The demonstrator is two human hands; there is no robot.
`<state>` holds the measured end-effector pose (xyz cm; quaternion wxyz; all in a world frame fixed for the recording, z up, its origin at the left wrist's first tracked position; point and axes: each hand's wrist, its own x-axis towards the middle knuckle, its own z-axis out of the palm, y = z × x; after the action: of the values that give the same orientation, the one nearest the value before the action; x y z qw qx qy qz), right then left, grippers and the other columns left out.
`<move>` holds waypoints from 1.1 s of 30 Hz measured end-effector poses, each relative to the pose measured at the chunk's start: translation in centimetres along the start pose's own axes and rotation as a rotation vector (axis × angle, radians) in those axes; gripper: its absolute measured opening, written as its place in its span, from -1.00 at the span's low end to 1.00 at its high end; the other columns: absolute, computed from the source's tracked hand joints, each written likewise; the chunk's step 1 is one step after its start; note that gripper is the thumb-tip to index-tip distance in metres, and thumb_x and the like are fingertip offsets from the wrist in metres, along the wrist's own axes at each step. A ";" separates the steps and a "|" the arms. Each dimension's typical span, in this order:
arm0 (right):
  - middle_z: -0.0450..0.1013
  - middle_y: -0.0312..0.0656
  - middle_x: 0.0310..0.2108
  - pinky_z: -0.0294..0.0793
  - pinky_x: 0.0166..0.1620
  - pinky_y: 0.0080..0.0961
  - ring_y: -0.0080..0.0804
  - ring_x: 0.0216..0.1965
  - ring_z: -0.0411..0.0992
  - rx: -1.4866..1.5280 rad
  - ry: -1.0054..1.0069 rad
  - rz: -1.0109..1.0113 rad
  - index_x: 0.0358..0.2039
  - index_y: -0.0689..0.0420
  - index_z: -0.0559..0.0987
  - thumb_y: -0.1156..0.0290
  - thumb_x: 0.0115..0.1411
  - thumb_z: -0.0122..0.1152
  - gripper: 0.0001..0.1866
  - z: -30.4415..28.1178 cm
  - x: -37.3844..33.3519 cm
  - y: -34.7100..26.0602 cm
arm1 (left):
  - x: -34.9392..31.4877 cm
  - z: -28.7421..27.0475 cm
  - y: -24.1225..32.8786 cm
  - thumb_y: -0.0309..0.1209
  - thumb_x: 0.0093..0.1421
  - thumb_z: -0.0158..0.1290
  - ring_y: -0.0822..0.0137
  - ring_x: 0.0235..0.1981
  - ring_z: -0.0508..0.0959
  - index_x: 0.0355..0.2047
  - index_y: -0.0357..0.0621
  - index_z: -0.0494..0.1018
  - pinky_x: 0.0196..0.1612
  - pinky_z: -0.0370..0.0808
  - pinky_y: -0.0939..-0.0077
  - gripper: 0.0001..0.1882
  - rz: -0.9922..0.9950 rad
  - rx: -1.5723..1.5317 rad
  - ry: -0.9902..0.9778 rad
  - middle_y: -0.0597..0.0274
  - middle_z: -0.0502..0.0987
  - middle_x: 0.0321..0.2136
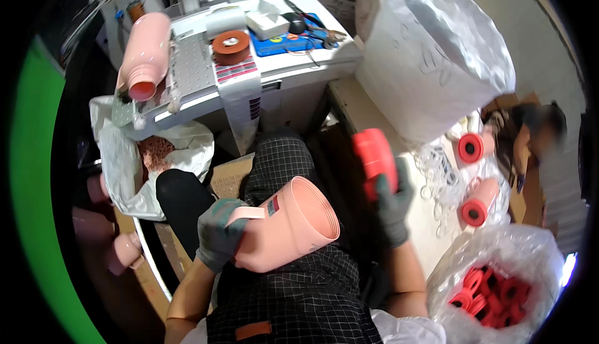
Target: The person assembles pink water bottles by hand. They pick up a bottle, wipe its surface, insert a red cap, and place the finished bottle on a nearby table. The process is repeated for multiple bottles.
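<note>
My left hand, in a grey glove, grips the narrow end of a pink plastic jug body that lies across my lap with its wide open end pointing up and right. My right hand, also gloved, holds a red cap-like plastic part raised just right of the jug's open rim. The two parts are apart.
A machine with a pink bottle mounted on its left side stands ahead. A big white sack sits at the right. Finished pink pieces with red caps lie on the bench; a bag of red caps is at lower right. Another person sits far right.
</note>
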<state>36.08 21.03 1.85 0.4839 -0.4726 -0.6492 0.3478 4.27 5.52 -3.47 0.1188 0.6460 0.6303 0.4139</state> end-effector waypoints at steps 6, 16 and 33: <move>0.45 -0.21 -0.25 0.46 -0.11 -0.29 -0.24 -0.22 0.42 -0.026 -0.562 -0.527 0.13 0.21 0.65 0.24 -0.02 0.59 -0.33 6.4 -1.8 -0.4 | -3.2 -0.1 -1.1 -0.47 0.24 0.23 0.39 -0.15 0.68 -0.10 -0.28 0.66 -0.04 0.60 0.40 -0.76 -0.425 -0.604 -0.055 0.17 0.73 -0.18; 0.44 -0.16 -0.27 0.47 -0.10 -0.25 -0.19 -0.25 0.45 -0.016 -0.683 -0.565 0.13 0.25 0.64 -0.18 0.31 0.28 -0.29 4.6 -4.0 -0.2 | -4.6 0.0 -1.3 -0.32 0.21 0.28 0.10 -0.20 0.75 -0.05 -0.27 0.63 -0.13 0.68 0.32 -0.64 -0.286 -0.549 0.018 -0.03 0.71 -0.18; 0.42 -0.10 -0.26 0.43 -0.09 -0.30 -0.24 -0.23 0.39 -0.114 -0.625 -0.363 0.18 0.36 0.57 0.02 0.38 0.18 -0.36 4.1 -6.3 -2.7 | -5.4 -2.2 3.9 -0.41 0.20 0.25 -0.08 -0.21 0.73 0.01 -0.41 0.53 -0.15 0.70 0.22 -0.59 -0.252 -0.256 -0.007 -0.23 0.67 -0.15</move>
<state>31.96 14.20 1.26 0.2889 -0.2469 -0.8574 0.3471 6.32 -0.94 -1.55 0.2532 0.5430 0.6479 0.4704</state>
